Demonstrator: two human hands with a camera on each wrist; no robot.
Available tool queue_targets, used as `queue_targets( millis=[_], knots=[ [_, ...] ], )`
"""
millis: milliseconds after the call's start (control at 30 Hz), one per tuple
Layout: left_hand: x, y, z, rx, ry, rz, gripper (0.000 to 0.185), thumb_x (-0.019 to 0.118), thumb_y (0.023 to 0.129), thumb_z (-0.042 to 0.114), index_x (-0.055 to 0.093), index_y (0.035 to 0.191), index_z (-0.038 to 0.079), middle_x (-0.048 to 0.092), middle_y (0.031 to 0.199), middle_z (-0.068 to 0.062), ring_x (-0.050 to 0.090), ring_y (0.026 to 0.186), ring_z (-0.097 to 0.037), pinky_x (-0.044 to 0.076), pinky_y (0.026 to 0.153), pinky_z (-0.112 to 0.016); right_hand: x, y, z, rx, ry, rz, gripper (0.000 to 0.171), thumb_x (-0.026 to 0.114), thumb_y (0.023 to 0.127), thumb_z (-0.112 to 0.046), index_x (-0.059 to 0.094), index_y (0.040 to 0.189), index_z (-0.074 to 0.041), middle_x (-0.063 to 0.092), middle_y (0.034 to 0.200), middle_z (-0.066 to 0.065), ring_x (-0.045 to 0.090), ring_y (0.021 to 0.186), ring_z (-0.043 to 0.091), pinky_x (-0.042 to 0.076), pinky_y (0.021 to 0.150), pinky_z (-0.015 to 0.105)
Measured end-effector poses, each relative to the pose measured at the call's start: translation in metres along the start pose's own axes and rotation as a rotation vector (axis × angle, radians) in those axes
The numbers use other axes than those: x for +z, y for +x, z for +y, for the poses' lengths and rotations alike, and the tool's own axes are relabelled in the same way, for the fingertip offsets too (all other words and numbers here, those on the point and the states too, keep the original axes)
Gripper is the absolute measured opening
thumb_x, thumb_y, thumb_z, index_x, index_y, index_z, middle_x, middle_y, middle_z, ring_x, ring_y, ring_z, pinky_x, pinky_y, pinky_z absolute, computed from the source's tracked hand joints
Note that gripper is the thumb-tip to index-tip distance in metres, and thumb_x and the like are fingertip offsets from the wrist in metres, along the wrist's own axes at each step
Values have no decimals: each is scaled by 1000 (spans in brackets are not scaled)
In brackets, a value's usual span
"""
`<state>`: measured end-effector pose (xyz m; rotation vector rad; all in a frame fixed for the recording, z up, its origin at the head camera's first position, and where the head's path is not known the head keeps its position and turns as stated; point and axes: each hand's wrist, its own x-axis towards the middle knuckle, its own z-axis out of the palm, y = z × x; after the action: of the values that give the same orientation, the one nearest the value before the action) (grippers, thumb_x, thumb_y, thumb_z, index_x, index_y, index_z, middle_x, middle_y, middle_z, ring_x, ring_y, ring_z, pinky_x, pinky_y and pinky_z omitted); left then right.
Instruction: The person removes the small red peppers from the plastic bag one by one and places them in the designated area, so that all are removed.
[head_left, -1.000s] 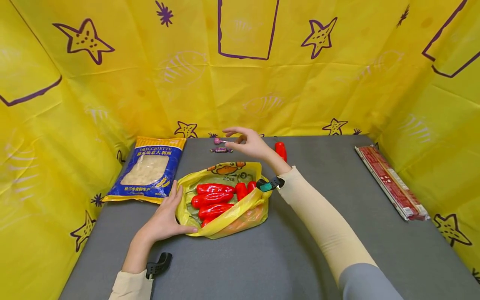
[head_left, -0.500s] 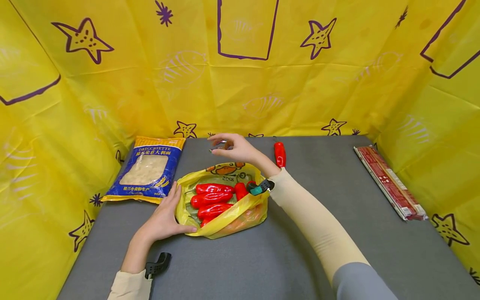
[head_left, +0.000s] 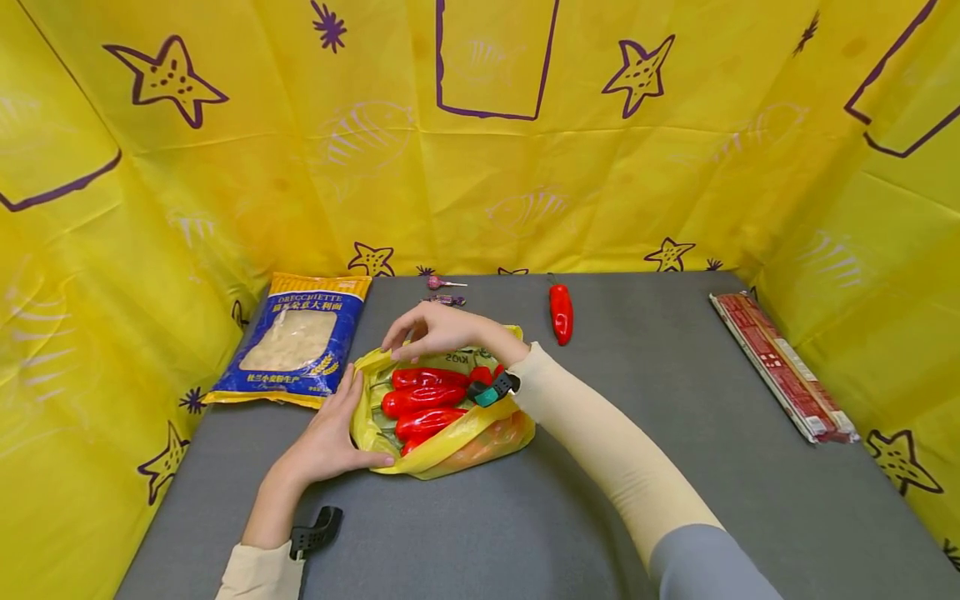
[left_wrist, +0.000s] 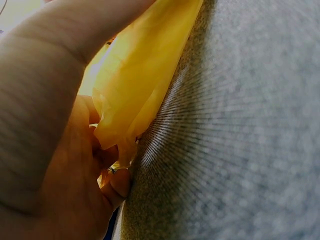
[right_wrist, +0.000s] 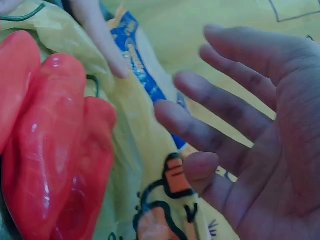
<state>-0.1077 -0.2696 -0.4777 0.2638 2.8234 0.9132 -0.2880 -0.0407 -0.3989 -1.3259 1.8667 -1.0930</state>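
A yellow plastic bag (head_left: pixel 450 457) lies in the middle of the table with its mouth wide, several red peppers (head_left: pixel 423 400) inside. My left hand (head_left: pixel 326 437) holds the bag's left side, thumb on the near rim and fingers along the outer side. In the left wrist view, the bag's yellow film (left_wrist: pixel 140 85) runs past the fingers. Over the far rim hovers my right hand (head_left: pixel 438 329), holding nothing, its fingers loosely bent. The right wrist view shows that hand beside the bag's printed duck, with glossy peppers (right_wrist: pixel 50 140) to the left.
A blue and yellow orecchiette pasta bag (head_left: pixel 292 337) lies to the left. At the back are a lollipop (head_left: pixel 442 283) and a purple wrapped candy (head_left: pixel 447 300). One red pepper (head_left: pixel 560 312) lies behind the bag to the right. A long red packet (head_left: pixel 780 367) lies near the right wall.
My right hand has come from near the lollipop and candy toward me and to the left, over the bag's far rim. The left hand and the bag have stayed put.
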Motion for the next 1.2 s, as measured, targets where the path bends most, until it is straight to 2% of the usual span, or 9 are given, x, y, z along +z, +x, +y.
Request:
queue_targets(
  millis=[100, 167, 267, 467, 733, 867, 1033, 1200],
  knots=[
    [0, 0, -1, 5, 2, 4, 149, 92, 70, 66, 4, 169, -2, -7, 176, -25, 8, 158, -57, 18, 117, -81, 5, 5, 2, 6, -15, -64, 32, 76, 99, -13, 74, 125, 4, 78, 112, 6, 73, 100, 34, 63, 91, 38],
    [1, 0, -1, 9, 1, 6, 149, 92, 70, 65, 4, 169, -2, -7, 176, -26, 8, 158, -57, 17, 117, -81, 8, 7, 5, 17, -33, -83, 32, 77, 98, -13, 75, 125, 3, 78, 113, 5, 73, 102, 29, 61, 90, 30],
    [1, 0, -2, 12, 0, 8, 149, 92, 70, 65, 4, 168, -3, -7, 176, -26, 8, 158, -57, 17, 118, -81, 12, 10, 11, 38, -67, -93, 31, 78, 97, -14, 76, 125, 0, 79, 117, 8, 72, 107, 21, 58, 94, 25],
    [1, -1, -3, 3, -2, 5, 147, 91, 71, 66, 5, 169, -2, -8, 177, -23, 8, 159, -56, 17, 118, -80, 18, 13, 22, 81, -142, -79, 31, 80, 96, -14, 78, 126, -5, 77, 125, 8, 71, 113, 19, 55, 100, 25],
    [1, 0, -2, 13, 1, 6, 148, 92, 70, 67, 6, 169, -2, -9, 177, -23, 7, 159, -55, 17, 118, -80, 21, 15, 35, 109, -245, -74, 33, 84, 94, -19, 79, 125, -11, 78, 115, -1, 63, 85, 13, 51, 79, 21],
    [2, 0, -2, 13, 1, 0, 147, 91, 70, 67, 6, 169, -2, -8, 177, -23, 7, 159, -55, 17, 119, -80, 20, 12, 39, 116, -240, -98, 34, 83, 94, -17, 78, 127, -12, 76, 115, -2, 58, 81, 12, 49, 76, 20],
    [2, 1, -2, 10, -3, -8, 148, 92, 70, 66, 5, 169, -2, -9, 177, -23, 7, 159, -56, 17, 119, -80, 18, 9, 42, 147, -207, -138, 37, 80, 95, -13, 75, 132, -13, 75, 123, -1, 61, 88, 15, 53, 80, 22],
    [-2, 1, -2, 11, -17, -4, 148, 93, 70, 64, 5, 169, -2, -11, 177, -22, 7, 157, -58, 17, 117, -81, 15, 13, 42, 185, -185, -161, 41, 79, 94, -10, 74, 135, -15, 74, 126, 1, 67, 107, 14, 55, 94, 23]
  ],
)
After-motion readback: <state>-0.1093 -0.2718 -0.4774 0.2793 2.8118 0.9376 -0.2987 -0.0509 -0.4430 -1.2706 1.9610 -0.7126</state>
